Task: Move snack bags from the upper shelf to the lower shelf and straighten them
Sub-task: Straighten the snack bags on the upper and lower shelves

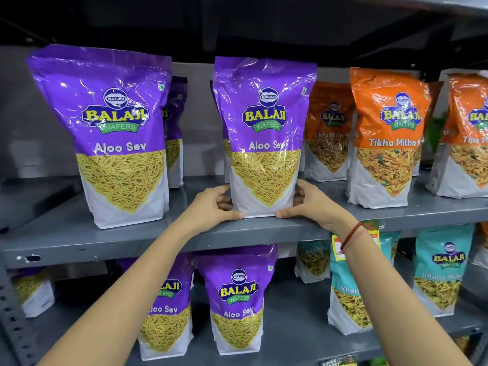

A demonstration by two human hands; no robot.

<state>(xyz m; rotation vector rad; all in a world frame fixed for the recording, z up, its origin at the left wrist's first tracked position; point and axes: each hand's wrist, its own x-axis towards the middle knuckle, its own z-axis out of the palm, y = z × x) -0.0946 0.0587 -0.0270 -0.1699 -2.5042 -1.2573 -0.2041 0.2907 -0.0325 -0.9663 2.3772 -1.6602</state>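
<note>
A purple Aloo Sev bag (264, 138) stands upright at the front of the grey upper shelf (158, 233). My left hand (214, 207) grips its lower left side and my right hand (309, 204) grips its lower right side, thumbs at the bag's base. A second purple Aloo Sev bag (116, 138) stands to the left on the same shelf, with more purple bags behind. On the lower shelf (295, 326) stand two purple Aloo Sev bags (237, 302), one partly hidden by my left forearm.
Orange Tikha Mitha bags (388, 138) fill the upper shelf's right side. Teal Khatta Mitha bags (441, 273) stand on the lower shelf at right. A perforated metal upright (13, 313) runs down the left edge. Another shelf board is overhead.
</note>
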